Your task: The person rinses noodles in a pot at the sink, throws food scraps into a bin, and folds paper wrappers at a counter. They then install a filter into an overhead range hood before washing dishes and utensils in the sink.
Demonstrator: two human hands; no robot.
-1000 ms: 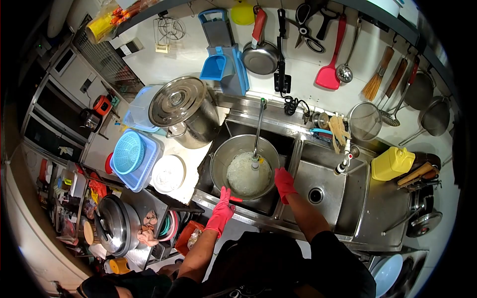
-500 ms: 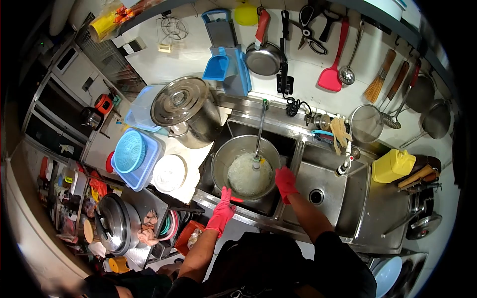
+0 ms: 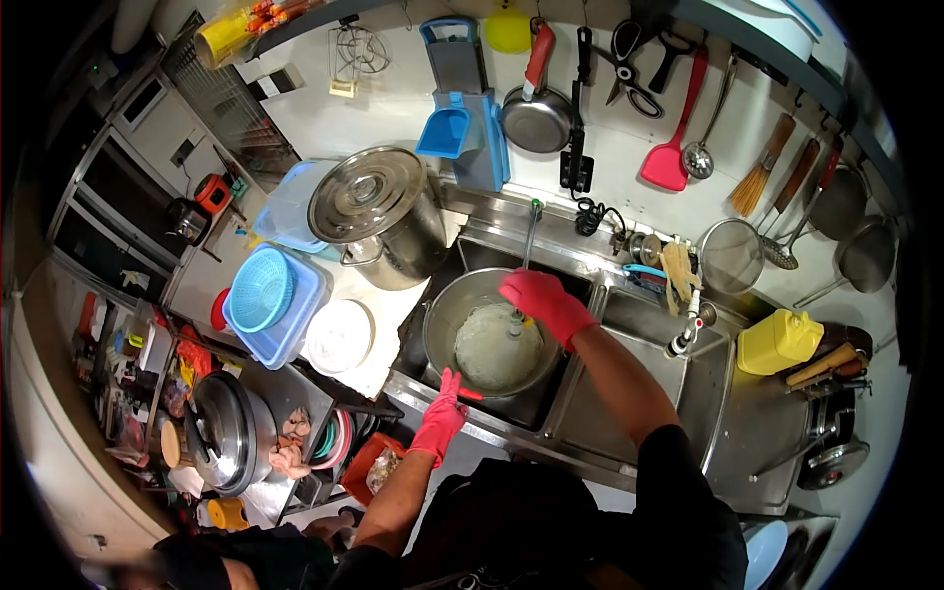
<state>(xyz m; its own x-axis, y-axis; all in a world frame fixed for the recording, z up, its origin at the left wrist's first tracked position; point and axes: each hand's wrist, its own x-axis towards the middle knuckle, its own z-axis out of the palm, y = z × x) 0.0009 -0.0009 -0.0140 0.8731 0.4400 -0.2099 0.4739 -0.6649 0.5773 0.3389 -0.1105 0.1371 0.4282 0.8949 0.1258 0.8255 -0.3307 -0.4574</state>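
Both my hands wear red rubber gloves. My right hand is closed around the upright metal faucet pipe, hiding its middle. Below it the nozzle points down into a large round metal pot standing in the left sink basin. Cloudy, whitish water lies in the pot. My left hand is at the sink's front edge, with its fingers extended and their tips close to the pot's near rim. A small red piece shows beside those fingertips.
Left of the sink are a tall lidded stockpot, a white round container and a blue basket. The right basin has a second tap. A yellow jug stands farther right. Another person's dark clothing shows at lower left.
My right hand has moved from the pot's right rim up and left onto the faucet pipe. My left hand has stayed near the pot's front rim.
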